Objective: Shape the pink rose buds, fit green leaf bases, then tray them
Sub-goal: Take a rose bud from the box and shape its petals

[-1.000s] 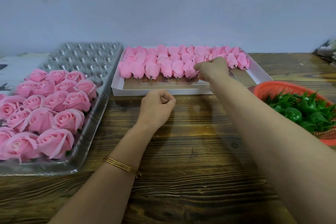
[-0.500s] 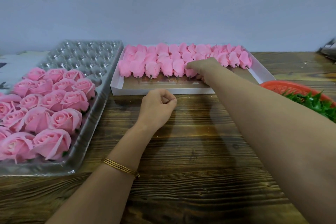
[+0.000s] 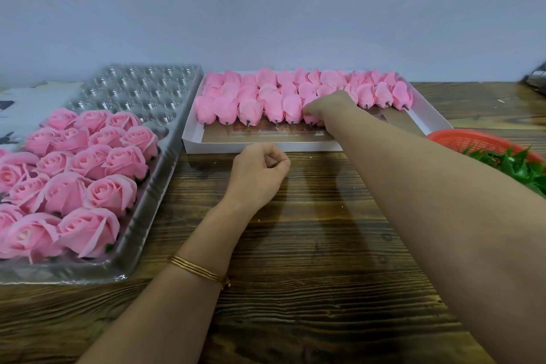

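1. the white box (image 3: 189,143) lies on the wooden desk (image 3: 295,275), close to the wall; pink rose buds (image 3: 251,108) lie in rows across its far part, stems pointing toward the person; the near strip of its floor shows brown.
2. the right hand (image 3: 328,106) reaches into the white box; its fingers are curled round a front-row bud (image 3: 310,119) near the middle of that row, grasping it.
3. the left hand (image 3: 260,174) is just in front of the white box's near wall, over the desk; it is clenched in a loose fist, thumb against forefinger, with nothing visible in it; gold bangles (image 3: 198,270) circle its wrist.
4. just left of the white box sits a clear plastic tray (image 3: 153,183); shaped roses (image 3: 112,194) fill its near part; moulded cups show at its far end.
5. right of the white box stands a red basket (image 3: 472,141) holding green leaf bases (image 3: 517,167); the right forearm covers part of it.
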`<state>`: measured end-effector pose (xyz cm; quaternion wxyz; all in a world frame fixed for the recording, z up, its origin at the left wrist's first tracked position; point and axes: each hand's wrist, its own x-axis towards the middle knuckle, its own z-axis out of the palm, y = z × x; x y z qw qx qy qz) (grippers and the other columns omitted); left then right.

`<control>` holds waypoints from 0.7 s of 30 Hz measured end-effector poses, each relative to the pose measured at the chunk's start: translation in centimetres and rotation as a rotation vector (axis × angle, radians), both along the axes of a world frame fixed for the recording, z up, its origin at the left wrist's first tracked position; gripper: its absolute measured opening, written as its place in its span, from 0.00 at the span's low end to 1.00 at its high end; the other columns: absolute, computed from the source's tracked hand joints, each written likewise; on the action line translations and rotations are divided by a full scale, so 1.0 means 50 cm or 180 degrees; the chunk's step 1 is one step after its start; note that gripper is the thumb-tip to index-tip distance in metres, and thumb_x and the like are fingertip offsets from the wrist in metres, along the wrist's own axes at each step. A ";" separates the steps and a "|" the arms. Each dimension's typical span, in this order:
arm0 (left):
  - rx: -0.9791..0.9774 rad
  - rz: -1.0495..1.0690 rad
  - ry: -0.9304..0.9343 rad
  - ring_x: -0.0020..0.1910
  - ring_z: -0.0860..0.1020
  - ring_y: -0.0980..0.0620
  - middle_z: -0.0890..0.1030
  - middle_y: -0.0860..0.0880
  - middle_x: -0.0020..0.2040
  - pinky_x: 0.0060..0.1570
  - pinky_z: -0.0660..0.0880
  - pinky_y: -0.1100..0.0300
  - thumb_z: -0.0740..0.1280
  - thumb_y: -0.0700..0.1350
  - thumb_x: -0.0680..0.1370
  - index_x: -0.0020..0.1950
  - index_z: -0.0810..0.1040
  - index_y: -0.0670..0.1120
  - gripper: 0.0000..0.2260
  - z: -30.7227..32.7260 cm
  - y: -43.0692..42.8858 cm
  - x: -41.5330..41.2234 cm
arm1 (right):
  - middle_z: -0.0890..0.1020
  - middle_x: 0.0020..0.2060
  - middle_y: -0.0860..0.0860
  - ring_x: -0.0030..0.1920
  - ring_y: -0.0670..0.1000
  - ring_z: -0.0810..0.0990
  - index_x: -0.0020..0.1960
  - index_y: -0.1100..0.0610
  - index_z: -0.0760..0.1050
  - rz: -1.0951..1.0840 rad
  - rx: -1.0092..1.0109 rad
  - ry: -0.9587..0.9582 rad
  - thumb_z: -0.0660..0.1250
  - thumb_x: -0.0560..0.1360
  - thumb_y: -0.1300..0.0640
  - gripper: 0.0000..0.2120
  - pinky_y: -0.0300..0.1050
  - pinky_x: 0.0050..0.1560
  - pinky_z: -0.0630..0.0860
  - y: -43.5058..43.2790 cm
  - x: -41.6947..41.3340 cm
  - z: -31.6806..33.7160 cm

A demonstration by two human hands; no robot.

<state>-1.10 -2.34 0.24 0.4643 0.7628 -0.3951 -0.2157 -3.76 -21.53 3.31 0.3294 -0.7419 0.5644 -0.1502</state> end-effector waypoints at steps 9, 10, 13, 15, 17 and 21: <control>-0.0002 -0.0032 0.0018 0.36 0.75 0.54 0.78 0.50 0.37 0.47 0.76 0.56 0.69 0.41 0.78 0.42 0.79 0.50 0.06 -0.002 0.002 0.004 | 0.71 0.35 0.54 0.44 0.56 0.75 0.47 0.61 0.67 -0.0168 0.0143 -0.0344 0.70 0.70 0.61 0.13 0.46 0.48 0.76 -0.006 -0.005 -0.026; -0.0002 -0.0034 0.0026 0.36 0.75 0.54 0.78 0.50 0.37 0.47 0.76 0.56 0.69 0.42 0.78 0.42 0.79 0.50 0.06 -0.003 0.001 0.005 | 0.71 0.35 0.54 0.45 0.56 0.75 0.48 0.62 0.68 -0.0168 0.0188 -0.0411 0.70 0.70 0.61 0.13 0.46 0.50 0.77 -0.007 -0.006 -0.028; -0.0020 -0.0018 0.0019 0.36 0.75 0.54 0.78 0.51 0.37 0.47 0.76 0.57 0.69 0.42 0.78 0.42 0.79 0.51 0.07 -0.006 -0.001 0.006 | 0.75 0.39 0.54 0.46 0.56 0.76 0.51 0.63 0.73 -0.0207 0.0449 -0.0835 0.71 0.71 0.60 0.13 0.50 0.56 0.80 -0.007 -0.012 -0.029; -0.0034 -0.0005 0.0022 0.35 0.75 0.55 0.78 0.51 0.36 0.45 0.75 0.58 0.69 0.42 0.78 0.41 0.79 0.51 0.07 -0.008 -0.002 0.007 | 0.73 0.40 0.54 0.47 0.56 0.75 0.49 0.61 0.67 -0.0407 0.0310 -0.0655 0.71 0.71 0.59 0.15 0.47 0.54 0.78 -0.003 -0.016 -0.023; -0.0042 -0.0011 0.0030 0.34 0.75 0.56 0.78 0.51 0.36 0.43 0.73 0.59 0.69 0.42 0.78 0.41 0.79 0.51 0.07 -0.010 -0.002 0.009 | 0.73 0.40 0.54 0.49 0.56 0.74 0.54 0.60 0.66 -0.0526 0.0286 -0.0767 0.72 0.70 0.58 0.19 0.46 0.52 0.76 -0.004 -0.019 -0.021; -0.0084 -0.0015 0.0066 0.33 0.74 0.57 0.77 0.52 0.34 0.41 0.71 0.61 0.70 0.41 0.78 0.40 0.78 0.52 0.08 -0.014 -0.003 0.011 | 0.75 0.49 0.55 0.48 0.54 0.74 0.63 0.62 0.70 -0.0565 0.0353 -0.1099 0.74 0.70 0.55 0.26 0.45 0.46 0.75 -0.001 -0.033 -0.020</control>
